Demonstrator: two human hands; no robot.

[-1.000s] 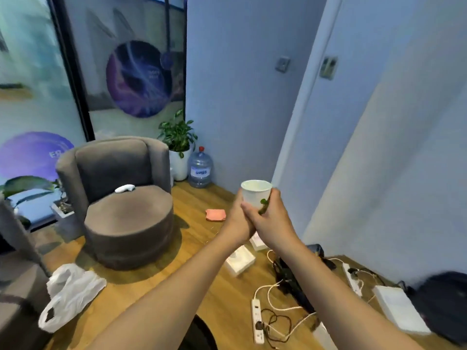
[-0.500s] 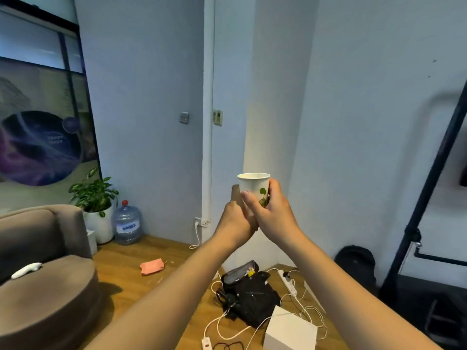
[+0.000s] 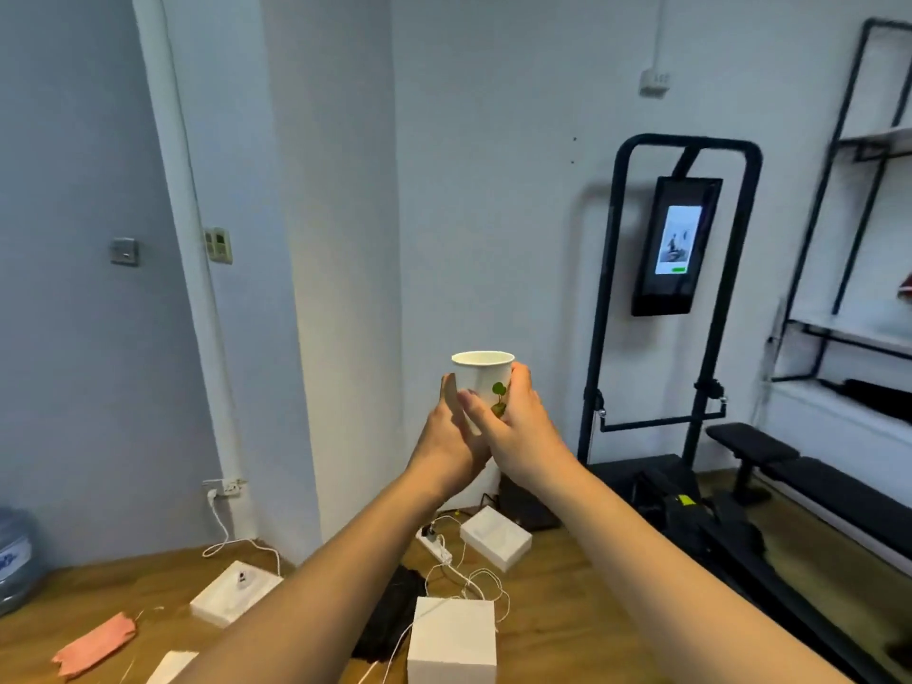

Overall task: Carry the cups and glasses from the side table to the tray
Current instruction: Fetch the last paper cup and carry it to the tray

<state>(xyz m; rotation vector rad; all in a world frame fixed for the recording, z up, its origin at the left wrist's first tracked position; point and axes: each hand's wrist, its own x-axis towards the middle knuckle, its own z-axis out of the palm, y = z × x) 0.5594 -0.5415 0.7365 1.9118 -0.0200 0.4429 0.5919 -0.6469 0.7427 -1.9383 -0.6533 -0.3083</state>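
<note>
A white paper cup (image 3: 481, 375) with a green leaf print stands upright at chest height in front of me, held between both hands. My left hand (image 3: 446, 444) cups its left side and base. My right hand (image 3: 515, 427) wraps its right side, fingers curled across the front. The cup's lower part is hidden by my fingers. Neither the side table nor the tray is in view.
White boxes (image 3: 451, 639), a power strip (image 3: 434, 543) and loose white cables lie on the wooden floor below. A black exercise frame with a lit screen (image 3: 676, 241) stands at the right wall, beside a black bench (image 3: 809, 478) and shelves (image 3: 858, 333). A water bottle (image 3: 12, 555) sits far left.
My view has swung to the right: the armchair and plant have left the frame and the exercise frame, bench and shelves have come in. Both hands keep the same grip on the cup.
</note>
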